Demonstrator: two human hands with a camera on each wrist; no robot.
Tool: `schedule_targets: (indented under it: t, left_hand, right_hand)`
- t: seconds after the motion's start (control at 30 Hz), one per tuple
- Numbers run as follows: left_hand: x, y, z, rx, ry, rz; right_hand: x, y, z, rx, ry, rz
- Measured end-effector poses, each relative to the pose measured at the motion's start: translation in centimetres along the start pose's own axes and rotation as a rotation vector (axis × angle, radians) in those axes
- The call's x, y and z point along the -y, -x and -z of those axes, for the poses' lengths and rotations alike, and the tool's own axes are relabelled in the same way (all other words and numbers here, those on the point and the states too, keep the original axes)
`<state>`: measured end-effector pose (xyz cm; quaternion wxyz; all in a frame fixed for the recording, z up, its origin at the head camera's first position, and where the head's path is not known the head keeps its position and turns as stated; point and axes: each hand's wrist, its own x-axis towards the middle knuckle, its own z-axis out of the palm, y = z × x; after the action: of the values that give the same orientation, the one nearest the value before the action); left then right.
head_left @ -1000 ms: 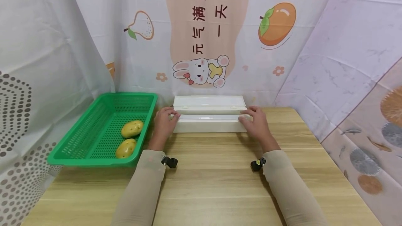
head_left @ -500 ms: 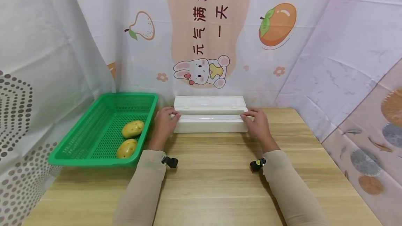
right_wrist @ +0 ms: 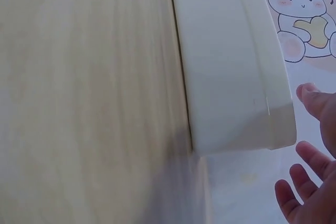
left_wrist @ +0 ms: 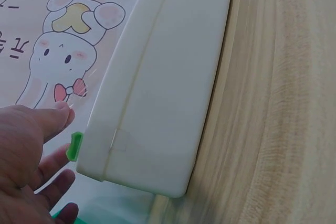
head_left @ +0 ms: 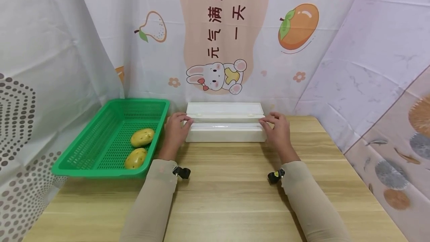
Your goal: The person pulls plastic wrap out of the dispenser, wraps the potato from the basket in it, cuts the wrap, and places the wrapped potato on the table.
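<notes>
Head view bright; right wrist view: tabletop (right_wrist: 94, 98) blurred, part-shadowed.

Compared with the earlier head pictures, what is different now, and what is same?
The right hand has shifted slightly rightward, toward the right end of the white box. Whether it gripped or released anything is unclear. The left hand, box, green basket and two potatoes stayed about where they were.

My head view looks forward-down on the white box (head_left: 225, 135); my wrist views, nearer its ends, share its front.
</notes>
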<state>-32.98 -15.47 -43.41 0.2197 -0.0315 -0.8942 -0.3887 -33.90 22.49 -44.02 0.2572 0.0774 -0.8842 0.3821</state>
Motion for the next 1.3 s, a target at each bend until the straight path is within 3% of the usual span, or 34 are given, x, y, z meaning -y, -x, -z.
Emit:
schedule_targets:
  t: [0.6,1.3]
  left_hand:
    - [-1.2,-0.1,0.5,-0.070,0.017,-0.047]
    - [-2.3,-0.1,1.1,-0.107,0.055,-0.108]
  right_hand:
    - [1.1,-0.3,0.8,-0.062,-0.010,0.034]
    - [1.1,-0.8,1.6,-0.061,-0.017,0.002]
